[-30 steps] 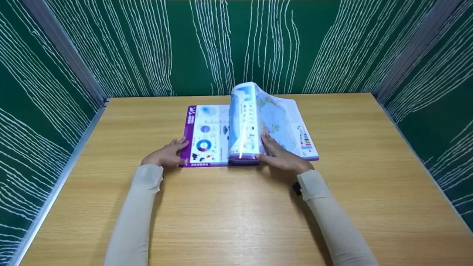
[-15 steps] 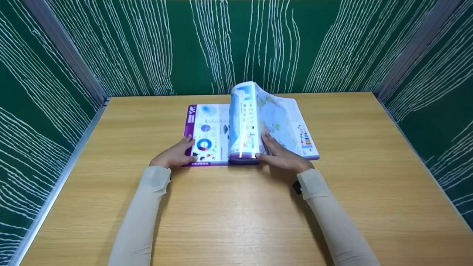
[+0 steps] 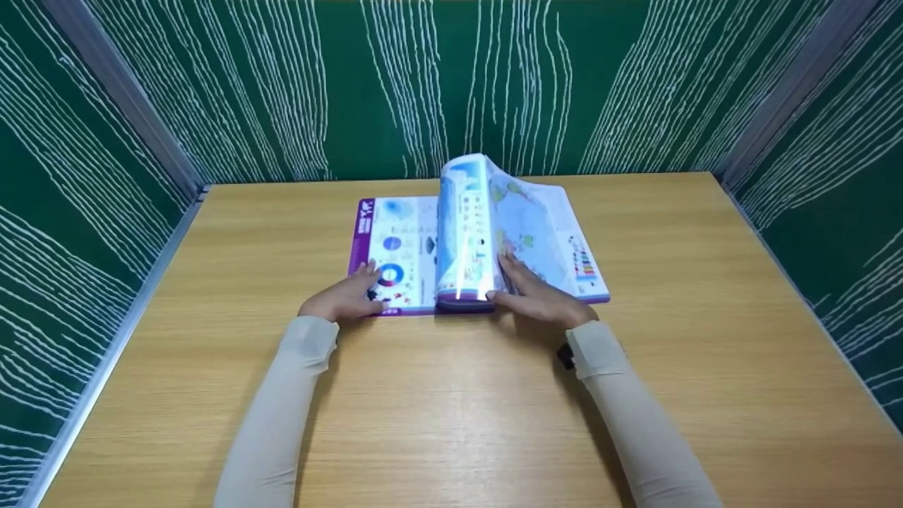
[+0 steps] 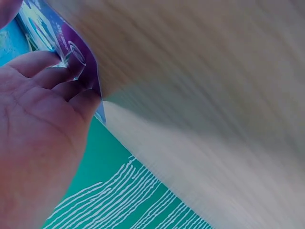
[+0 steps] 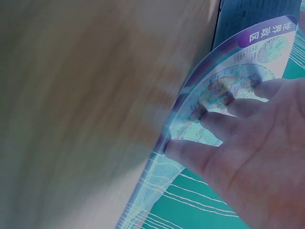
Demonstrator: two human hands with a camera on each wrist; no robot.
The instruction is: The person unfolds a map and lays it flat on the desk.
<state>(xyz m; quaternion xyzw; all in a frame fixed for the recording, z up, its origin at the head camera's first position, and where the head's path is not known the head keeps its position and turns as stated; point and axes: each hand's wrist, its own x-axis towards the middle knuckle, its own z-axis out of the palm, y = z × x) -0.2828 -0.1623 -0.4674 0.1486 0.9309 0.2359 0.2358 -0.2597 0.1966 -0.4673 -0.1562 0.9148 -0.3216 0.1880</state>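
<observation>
A glossy printed world map sheet lies on the wooden table, its middle part bulging up in a tall rounded curl. Blue map areas show on its right side; charts and a purple border on its left. My left hand rests on the lower left corner, fingers extended over the purple edge; in the left wrist view the fingertips meet that edge. Against the right foot of the curl my right hand lies with fingers spread and fairly straight. The right wrist view has its fingertips touching the sheet.
Bare wood table extends in front of and beside the sheet. Green walls with white wavy lines enclose the back and both sides, joined by grey corner posts.
My left hand has slid to the right, from the sheet's left edge further onto its lower left corner. The right hand and the curl have stayed where they were.
</observation>
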